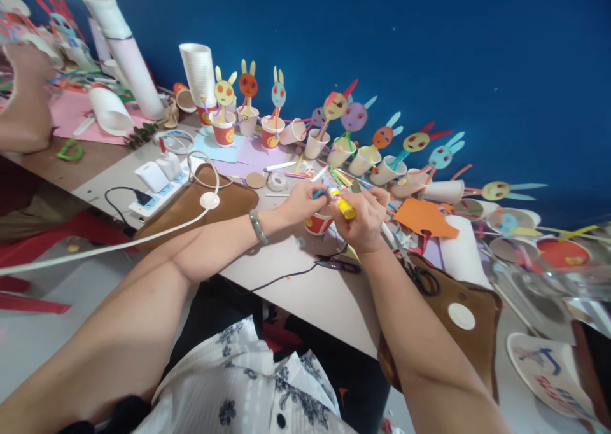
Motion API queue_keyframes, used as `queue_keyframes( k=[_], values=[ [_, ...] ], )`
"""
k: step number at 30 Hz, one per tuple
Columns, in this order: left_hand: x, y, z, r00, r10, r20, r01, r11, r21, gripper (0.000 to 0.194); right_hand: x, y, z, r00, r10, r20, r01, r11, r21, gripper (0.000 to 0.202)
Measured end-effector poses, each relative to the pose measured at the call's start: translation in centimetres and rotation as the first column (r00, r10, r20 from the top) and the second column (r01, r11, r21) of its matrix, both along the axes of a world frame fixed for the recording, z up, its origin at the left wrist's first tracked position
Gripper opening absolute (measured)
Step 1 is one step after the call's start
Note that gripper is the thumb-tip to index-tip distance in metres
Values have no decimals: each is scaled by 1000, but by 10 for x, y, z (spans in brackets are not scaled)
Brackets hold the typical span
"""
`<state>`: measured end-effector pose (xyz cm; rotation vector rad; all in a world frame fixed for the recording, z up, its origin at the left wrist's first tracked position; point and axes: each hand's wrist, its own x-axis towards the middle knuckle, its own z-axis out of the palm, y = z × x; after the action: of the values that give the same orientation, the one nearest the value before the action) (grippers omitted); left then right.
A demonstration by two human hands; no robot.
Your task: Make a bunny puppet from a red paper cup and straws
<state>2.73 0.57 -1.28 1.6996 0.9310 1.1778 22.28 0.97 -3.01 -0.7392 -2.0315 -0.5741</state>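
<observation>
Red-printed paper cup: stands just below the hands; its contents are hidden.
Rabbit cups: rowed behind that cup, several holding paper rabbit heads on stems.
Yellow glue stick: above the cup's right side, its long axis slanting, narrower end toward the left hand, yellow base toward the wearer's right.
Right hand: curled around the glue stick.
Left fingers: pinching a small blue piece.

Nearest red cup — partly hidden; co-worker's arm — cut off.
</observation>
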Motion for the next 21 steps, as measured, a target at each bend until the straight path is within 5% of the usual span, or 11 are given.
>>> queue_keyframes(
  k=[4, 8, 16, 21],
  values=[
    [1, -5, 2, 999, -41, 28, 42, 999, -23, 16, 7, 5, 3, 986, -139, -94, 133, 989, -72, 26],
    [1, -5, 4, 999, -23, 49, 26, 998, -51, 16, 13, 4, 8, 972, -72, -225, 64, 997, -43, 25],
    [-1, 5, -3, 1000, -20, -9, 20, 1000, -3, 14, 2, -2, 1, 998, 46, -41, -47, 999, -26, 14],
    [-1, 5, -3, 999, -34, -2, 34, 999, -8, 14, 2, 0, 2, 994, -100, -47, 96, 992, -84, 19]
  ],
)
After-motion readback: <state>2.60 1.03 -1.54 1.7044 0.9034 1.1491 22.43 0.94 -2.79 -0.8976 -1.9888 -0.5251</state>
